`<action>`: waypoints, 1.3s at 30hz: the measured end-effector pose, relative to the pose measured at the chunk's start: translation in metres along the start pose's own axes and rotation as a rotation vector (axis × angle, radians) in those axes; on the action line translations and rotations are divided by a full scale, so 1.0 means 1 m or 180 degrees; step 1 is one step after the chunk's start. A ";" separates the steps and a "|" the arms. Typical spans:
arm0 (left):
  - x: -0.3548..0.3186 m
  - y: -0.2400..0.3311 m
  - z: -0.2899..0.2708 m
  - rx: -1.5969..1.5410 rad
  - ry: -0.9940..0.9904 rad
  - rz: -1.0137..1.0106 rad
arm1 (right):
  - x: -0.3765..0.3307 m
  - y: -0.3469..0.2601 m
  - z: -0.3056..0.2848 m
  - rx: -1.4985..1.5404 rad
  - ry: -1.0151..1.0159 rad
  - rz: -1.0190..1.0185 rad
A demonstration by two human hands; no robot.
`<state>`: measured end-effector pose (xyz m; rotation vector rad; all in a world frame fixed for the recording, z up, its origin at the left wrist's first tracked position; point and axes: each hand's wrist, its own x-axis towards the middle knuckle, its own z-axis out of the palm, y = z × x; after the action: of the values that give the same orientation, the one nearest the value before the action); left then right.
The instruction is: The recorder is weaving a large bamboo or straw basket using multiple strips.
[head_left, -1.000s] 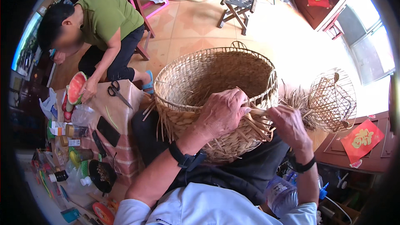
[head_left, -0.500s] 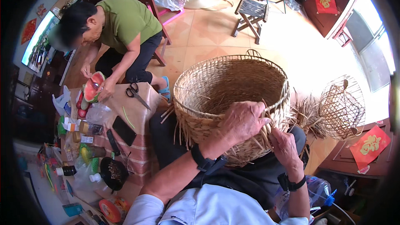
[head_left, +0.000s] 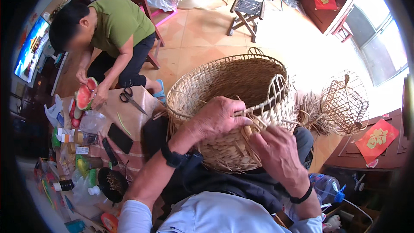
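Note:
A large round basket [head_left: 224,150] woven from dried straw-coloured strands rests tilted on my lap, its opening facing up and away. At the near rim, my left hand [head_left: 217,117] is closed, thumb and fingers pinching the rim and a strand. Just right of it, my right hand [head_left: 278,151] is closed on loose flat strands at the outside wall. A looped handle [head_left: 276,87] rises from the rim on the right, with another loop [head_left: 256,51] at the far side. Loose strand ends stick out around the rim.
To the left, a cloth-covered table [head_left: 140,97] bears scissors [head_left: 132,99], a black phone [head_left: 120,138] and bottles. A person [head_left: 125,26] there holds cut watermelon [head_left: 85,95]. Right of the basket lie a straw bundle [head_left: 311,114] and an openwork basket [head_left: 345,103]. A folding stool [head_left: 246,13] stands beyond.
Both hands have shifted left along the near rim. The basket appears turned, with a looped handle now upright at its right. The person's hands have moved slightly at the watermelon.

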<state>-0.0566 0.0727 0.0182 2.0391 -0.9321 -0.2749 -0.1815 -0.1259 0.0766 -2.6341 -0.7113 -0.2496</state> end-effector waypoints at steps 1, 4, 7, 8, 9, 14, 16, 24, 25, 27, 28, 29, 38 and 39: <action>0.005 -0.006 -0.004 -0.0006 -0.0068 0.0083 | 0.010 0.003 -0.006 -0.0204 -0.0042 -0.0181; 0.020 -0.018 -0.020 -0.0169 -0.0359 -0.0076 | 0.018 0.019 -0.010 -0.0255 -0.0403 -0.0124; 0.024 -0.034 -0.022 -0.0504 -0.0557 -0.0411 | 0.014 0.040 -0.017 -0.0388 -0.0563 -0.0080; 0.023 -0.035 -0.023 -0.0412 -0.0521 -0.0260 | 0.015 0.047 -0.019 -0.0492 -0.0625 -0.0075; 0.022 -0.036 -0.024 -0.0315 -0.0485 -0.0111 | 0.017 0.053 -0.021 -0.0595 -0.0684 -0.0073; 0.014 -0.036 -0.022 -0.0201 -0.0480 -0.0228 | 0.030 0.060 -0.036 -0.0917 -0.0664 -0.0288; 0.010 -0.034 -0.019 -0.0103 -0.0380 -0.0231 | 0.022 0.083 -0.034 -0.1070 -0.0598 -0.0208; 0.008 -0.030 -0.026 -0.0324 -0.0486 -0.0542 | -0.015 0.110 -0.030 -0.1200 0.0974 0.0567; 0.006 -0.031 -0.028 -0.0354 -0.0429 -0.0437 | -0.017 0.095 -0.025 -0.1139 0.1466 0.0626; 0.009 -0.033 -0.025 -0.0418 -0.0444 -0.0273 | -0.031 0.061 -0.004 -0.0317 0.1326 0.0959; 0.009 -0.037 -0.025 -0.0439 -0.0448 -0.0243 | -0.026 0.042 0.003 -0.0143 0.0871 0.0767; 0.011 -0.038 -0.026 -0.0464 -0.0449 -0.0194 | -0.019 0.022 0.016 0.0278 0.0524 0.1098; 0.011 -0.041 -0.024 -0.0740 -0.0510 -0.0322 | 0.008 -0.005 0.052 0.0221 0.0186 0.1042; 0.011 -0.041 -0.024 -0.0841 -0.0476 -0.0236 | 0.007 -0.006 0.051 0.0508 0.0158 0.1074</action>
<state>-0.0154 0.0944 0.0022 1.8296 -0.8612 -0.5673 -0.1751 -0.0966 0.0349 -2.5321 -0.2507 -0.1527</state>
